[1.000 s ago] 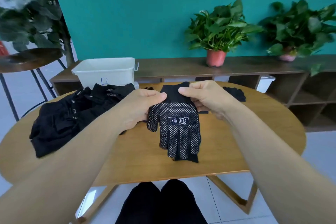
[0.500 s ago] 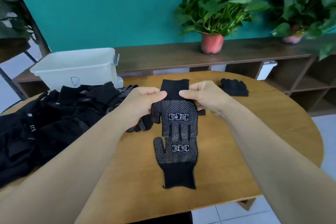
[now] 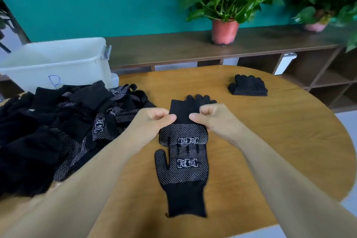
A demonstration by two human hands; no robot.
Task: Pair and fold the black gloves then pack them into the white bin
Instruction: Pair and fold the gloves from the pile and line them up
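Two black gloves with white grip dots lie in the middle of the round wooden table (image 3: 280, 141). The lower glove (image 3: 183, 176) lies flat, cuff toward me. The upper glove (image 3: 183, 133) overlaps its fingers, cuff pointing away. My left hand (image 3: 150, 121) and my right hand (image 3: 214, 120) each pinch the upper glove near its cuff. A big pile of loose black gloves (image 3: 58, 131) covers the table's left side. The white bin (image 3: 58, 63) stands behind that pile. A folded pair (image 3: 248, 88) rests at the far right.
Behind the table runs a low dark wooden shelf unit (image 3: 193, 48) with two potted plants (image 3: 225, 6) on it, against a teal wall. The table's right edge drops to a tiled floor.
The glove I held hanging a second ago now lies across a second glove flat on the table. My view has moved closer and lower; both hands keep their pinch near the cuff.
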